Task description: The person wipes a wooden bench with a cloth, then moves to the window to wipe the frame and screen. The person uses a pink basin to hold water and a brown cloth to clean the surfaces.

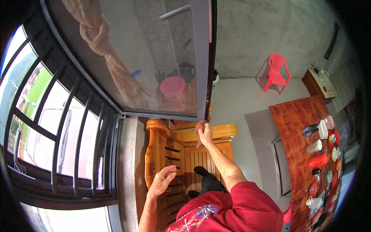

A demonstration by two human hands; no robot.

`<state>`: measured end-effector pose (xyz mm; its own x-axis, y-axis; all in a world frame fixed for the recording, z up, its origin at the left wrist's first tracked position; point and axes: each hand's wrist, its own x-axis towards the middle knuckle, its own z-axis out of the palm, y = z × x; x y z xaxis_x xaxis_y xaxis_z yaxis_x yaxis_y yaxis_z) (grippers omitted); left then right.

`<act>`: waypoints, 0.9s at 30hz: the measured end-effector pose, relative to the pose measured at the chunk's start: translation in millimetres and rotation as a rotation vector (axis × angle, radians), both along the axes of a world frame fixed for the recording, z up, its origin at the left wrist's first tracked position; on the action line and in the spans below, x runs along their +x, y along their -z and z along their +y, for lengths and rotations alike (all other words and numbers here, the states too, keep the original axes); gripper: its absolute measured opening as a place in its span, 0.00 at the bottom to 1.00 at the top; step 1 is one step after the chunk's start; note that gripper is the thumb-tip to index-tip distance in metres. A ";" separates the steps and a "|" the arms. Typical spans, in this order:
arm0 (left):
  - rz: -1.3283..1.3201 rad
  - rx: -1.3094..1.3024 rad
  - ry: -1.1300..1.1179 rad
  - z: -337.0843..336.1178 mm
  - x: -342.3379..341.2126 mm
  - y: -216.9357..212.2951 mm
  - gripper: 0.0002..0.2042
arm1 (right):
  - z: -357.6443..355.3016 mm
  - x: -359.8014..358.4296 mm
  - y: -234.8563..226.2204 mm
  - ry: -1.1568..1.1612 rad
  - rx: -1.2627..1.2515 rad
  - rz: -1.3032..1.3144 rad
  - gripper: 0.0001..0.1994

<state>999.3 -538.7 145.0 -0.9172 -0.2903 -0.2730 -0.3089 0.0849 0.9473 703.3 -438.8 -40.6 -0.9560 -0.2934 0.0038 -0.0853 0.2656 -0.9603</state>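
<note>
Wooden table, cups, bottles, jars on it

right hand on window frame corner, left hand open over wooden chair; red plastic chair well apart.

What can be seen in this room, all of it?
Window pane: one, dark-framed, swung open above the chair.
Window bars: dark, at left.
Wooden armchair: one, orange-brown, under the person.
Plastic chair: one, red, by the far wall.
Wooden table: one, reddish, at right, with cups and bottles along its far edge.
Small cabinet: one, brown, far right.
Right hand: at the pane's lower corner.
Left hand: open, over the chair's armrest.
</note>
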 end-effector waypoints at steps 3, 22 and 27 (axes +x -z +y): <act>-0.003 -0.024 -0.010 -0.6 3.2 -2.0 0.16 | -0.3 41.9 -60.0 -0.247 0.445 0.646 0.19; -0.002 -0.073 -0.345 -17.8 52.3 28.5 0.18 | -49.4 -12.7 -67.3 -0.228 0.729 1.491 0.20; -0.189 -0.498 -0.569 -36.7 48.9 90.8 0.31 | -98.0 -2.5 -76.4 -0.341 0.722 1.509 0.19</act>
